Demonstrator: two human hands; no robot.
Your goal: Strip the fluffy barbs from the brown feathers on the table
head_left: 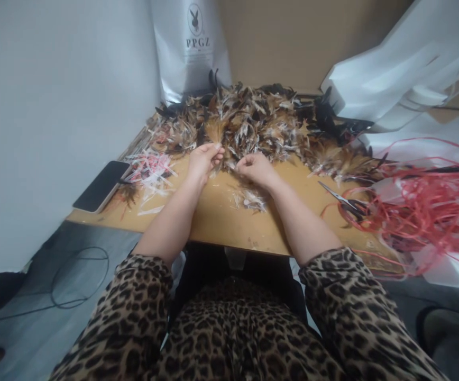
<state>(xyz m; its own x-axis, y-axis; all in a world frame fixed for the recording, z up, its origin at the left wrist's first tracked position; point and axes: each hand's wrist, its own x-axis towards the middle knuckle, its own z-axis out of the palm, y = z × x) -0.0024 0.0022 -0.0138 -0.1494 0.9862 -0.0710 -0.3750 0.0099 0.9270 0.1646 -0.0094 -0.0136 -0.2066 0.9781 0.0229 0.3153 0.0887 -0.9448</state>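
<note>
Plainly, with twelve o'clock taken as straight ahead of the wearer, a small tuft of brown feathers (214, 128) is held by the left hand (203, 161), its base pinched between thumb and fingertips. The tuft's long axis is pointed towards twelve, with the tips fanned away from the body and the base turned back into the grip. From the right hand (258, 168), the tuft is found at about ten o'clock, near but apart, so the left is plainly the nearer hand. The right hand's fingers are curled in towards the thumb; whether anything is pinched there cannot be told. Beyond both hands, at twelve, the far part of the desk (229, 219) is covered by a broad feather pile (265, 114), against which the tuft is seen. Loose scraps (251, 200) are scattered near the right hand, at six. Well apart from it, between three and four, scissors (342, 197) are laid with their blades aimed towards ten, just beside tangled red strips (439, 211).
</note>
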